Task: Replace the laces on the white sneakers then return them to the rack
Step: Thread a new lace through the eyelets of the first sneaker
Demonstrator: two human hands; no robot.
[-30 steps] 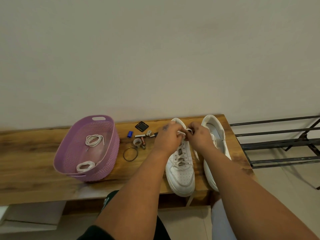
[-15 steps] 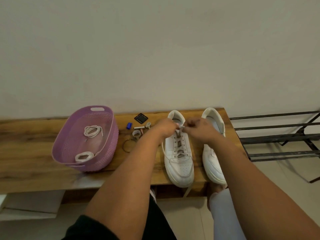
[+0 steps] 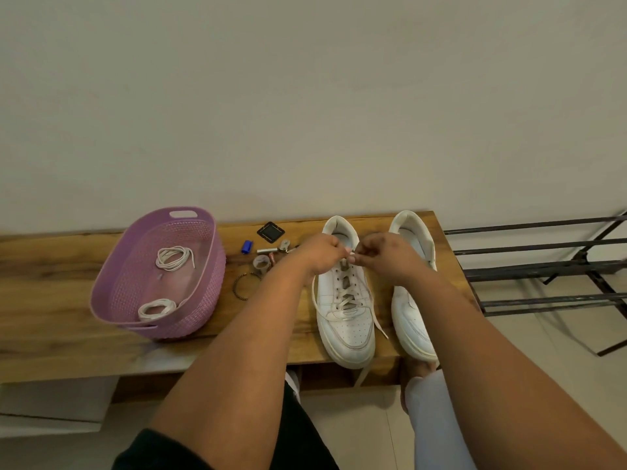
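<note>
Two white sneakers stand side by side on the wooden bench (image 3: 51, 290), toes toward me. The left sneaker (image 3: 344, 320) carries a worn lace (image 3: 347, 301) whose loose ends trail down both sides, one over the bench edge. My left hand (image 3: 317, 254) and my right hand (image 3: 385, 256) meet above this shoe's top eyelets, each pinching the lace near the tongue. The right sneaker (image 3: 412, 320) is partly hidden by my right forearm; its lacing cannot be seen. Two coiled white laces (image 3: 174, 257) (image 3: 156, 308) lie in a purple basket (image 3: 203, 286).
Small items lie between basket and shoes: a blue cap (image 3: 247, 246), a black square piece (image 3: 270, 231), metal bits (image 3: 271, 254) and a thin bracelet ring (image 3: 245, 286). A black metal shoe rack (image 3: 543, 266) stands to the right of the bench. A wall is behind.
The view tilted up, so the bench sits lower in frame. My hands stayed at the top of the left sneaker, and the lace ends now hang loose beside it.
</note>
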